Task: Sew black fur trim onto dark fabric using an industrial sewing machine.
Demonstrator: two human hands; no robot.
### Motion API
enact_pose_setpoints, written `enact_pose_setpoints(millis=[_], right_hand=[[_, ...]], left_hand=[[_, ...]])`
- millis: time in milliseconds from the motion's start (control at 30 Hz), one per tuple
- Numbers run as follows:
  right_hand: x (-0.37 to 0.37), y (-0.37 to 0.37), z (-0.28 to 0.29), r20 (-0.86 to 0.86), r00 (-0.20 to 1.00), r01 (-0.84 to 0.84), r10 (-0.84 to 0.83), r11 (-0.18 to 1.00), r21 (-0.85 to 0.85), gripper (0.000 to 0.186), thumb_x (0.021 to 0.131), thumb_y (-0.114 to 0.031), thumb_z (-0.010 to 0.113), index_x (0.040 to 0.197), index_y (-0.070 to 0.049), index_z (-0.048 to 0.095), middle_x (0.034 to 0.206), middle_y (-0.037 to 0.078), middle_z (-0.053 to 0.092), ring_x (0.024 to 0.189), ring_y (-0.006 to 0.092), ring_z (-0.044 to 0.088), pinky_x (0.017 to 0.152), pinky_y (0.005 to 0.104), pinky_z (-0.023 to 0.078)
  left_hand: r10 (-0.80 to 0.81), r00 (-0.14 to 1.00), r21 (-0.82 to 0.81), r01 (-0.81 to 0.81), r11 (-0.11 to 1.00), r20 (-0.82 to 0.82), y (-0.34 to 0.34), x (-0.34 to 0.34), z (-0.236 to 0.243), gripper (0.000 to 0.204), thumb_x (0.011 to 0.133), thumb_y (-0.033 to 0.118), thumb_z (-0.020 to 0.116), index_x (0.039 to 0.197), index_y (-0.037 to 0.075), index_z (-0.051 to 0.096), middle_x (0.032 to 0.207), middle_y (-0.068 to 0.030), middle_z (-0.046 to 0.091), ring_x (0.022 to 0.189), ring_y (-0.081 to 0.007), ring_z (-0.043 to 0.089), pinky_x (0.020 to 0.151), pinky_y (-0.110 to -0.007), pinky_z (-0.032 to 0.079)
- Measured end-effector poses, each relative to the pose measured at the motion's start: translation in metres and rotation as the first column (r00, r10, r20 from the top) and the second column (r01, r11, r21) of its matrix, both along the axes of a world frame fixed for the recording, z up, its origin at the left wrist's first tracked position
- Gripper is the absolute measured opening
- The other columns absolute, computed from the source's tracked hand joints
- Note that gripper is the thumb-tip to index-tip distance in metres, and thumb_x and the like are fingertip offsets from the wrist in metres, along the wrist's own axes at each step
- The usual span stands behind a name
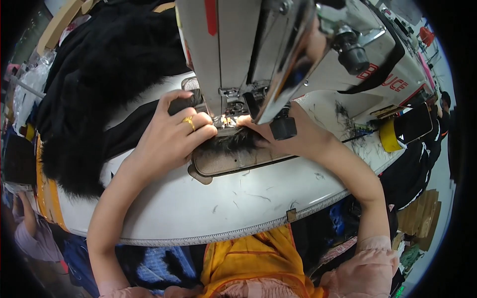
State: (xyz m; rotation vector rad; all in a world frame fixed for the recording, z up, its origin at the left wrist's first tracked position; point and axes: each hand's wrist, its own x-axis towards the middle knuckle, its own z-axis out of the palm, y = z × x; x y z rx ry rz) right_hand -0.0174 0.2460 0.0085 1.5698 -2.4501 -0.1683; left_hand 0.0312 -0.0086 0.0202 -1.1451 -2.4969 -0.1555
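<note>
Left hand, fingers bent and closed on black fur trim, fingertips just beside the presser foot, right hand opposite, fingers at the trim, partly hidden by the sewing machine, closure not discernible from here, trim at the foot, above the white worktop

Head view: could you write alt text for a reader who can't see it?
A person's left hand, wearing a gold ring, and right hand touch black furry fabric at the lit presser foot of a white sewing machine. More black furry material lies to the left on the white worktable.
</note>
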Motion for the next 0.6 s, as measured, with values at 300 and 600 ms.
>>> enact_pose_setpoints(millis=[300,600], right_hand=[[-0.023,-0.003,0.009,0.364,0.908,-0.125,0.208,0.963,-0.239,0.03,0.069,-0.022,0.068,0.091,-0.005,0.058,0.085,0.009,0.057,0.073,0.0257,0.061,0.061,0.0351,0.049],[-0.015,0.002,-0.01,-0.09,0.917,-0.396,0.388,0.864,-0.31,0.019,0.078,-0.014,0.066,0.097,-0.015,0.065,0.081,0.0,0.061,0.07,0.0148,0.06,0.06,0.0268,0.048]], left_hand=[[0.005,0.679,0.215,-0.24,0.947,0.735,0.012,-0.005,0.013,0.03,0.06,0.0,0.068,0.087,0.011,0.061,0.08,-0.001,0.061,0.085,-0.0201,0.058,0.102,-0.043,0.03],[-0.14,0.988,0.018,0.141,0.99,-0.072,0.014,0.016,-0.011,0.006,0.071,0.011,0.058,0.075,0.013,0.054,0.09,0.0032,0.063,0.092,-0.0114,0.06,0.099,-0.037,0.043]])
